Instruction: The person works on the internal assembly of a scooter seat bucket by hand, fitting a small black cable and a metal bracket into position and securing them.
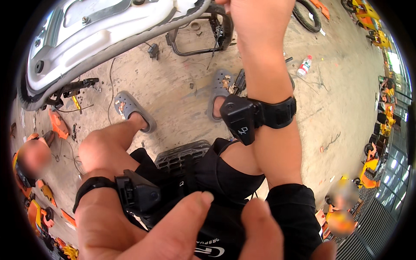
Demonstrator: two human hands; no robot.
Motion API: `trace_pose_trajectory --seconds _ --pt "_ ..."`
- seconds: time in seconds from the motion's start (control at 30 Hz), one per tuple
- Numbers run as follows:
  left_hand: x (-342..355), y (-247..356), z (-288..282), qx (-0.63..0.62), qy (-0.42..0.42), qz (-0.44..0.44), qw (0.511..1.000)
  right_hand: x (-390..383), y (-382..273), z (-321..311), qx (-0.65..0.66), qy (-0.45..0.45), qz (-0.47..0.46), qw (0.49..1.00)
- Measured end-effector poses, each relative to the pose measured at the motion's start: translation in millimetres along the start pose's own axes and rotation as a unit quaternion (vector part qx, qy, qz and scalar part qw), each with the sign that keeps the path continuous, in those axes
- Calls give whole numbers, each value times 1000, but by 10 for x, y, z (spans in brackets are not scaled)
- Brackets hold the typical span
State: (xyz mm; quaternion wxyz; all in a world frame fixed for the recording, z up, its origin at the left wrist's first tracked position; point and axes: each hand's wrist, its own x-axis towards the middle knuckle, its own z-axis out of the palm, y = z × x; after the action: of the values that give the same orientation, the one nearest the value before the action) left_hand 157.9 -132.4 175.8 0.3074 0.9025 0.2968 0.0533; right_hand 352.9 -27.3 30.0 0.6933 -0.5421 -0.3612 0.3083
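Note:
My right forearm rises up the middle of the view with a black strapped device (242,118) on the wrist. Only the heel of my right hand (255,8) shows at the top edge, next to a black metal frame (219,32); its fingers are cut off. My left hand (173,234) fills the bottom, very close to the camera, fingers apart with nothing seen in them. A black device (136,193) sits on that wrist too. Below are my knees in black shorts, grey clogs (130,108) and a black ribbed crate (182,157) under me.
A white vehicle body panel (99,30) with a black rubber edge hangs at top left. A tyre (307,17) and a red-capped bottle (304,66) lie on the concrete floor. Orange parts lie at left, yellow small vehicles at right. Other people are at left and lower right.

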Motion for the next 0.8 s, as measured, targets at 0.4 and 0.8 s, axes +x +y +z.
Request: trace_pose_trajectory --seconds 0.4,0.8 --pt "-15 -59 -327 65 -100 13 993 8 29 -4 10 -14 -31 999" --pt "60 -216 412 120 123 164 971 24 78 -94 -21 6 -23 1000"
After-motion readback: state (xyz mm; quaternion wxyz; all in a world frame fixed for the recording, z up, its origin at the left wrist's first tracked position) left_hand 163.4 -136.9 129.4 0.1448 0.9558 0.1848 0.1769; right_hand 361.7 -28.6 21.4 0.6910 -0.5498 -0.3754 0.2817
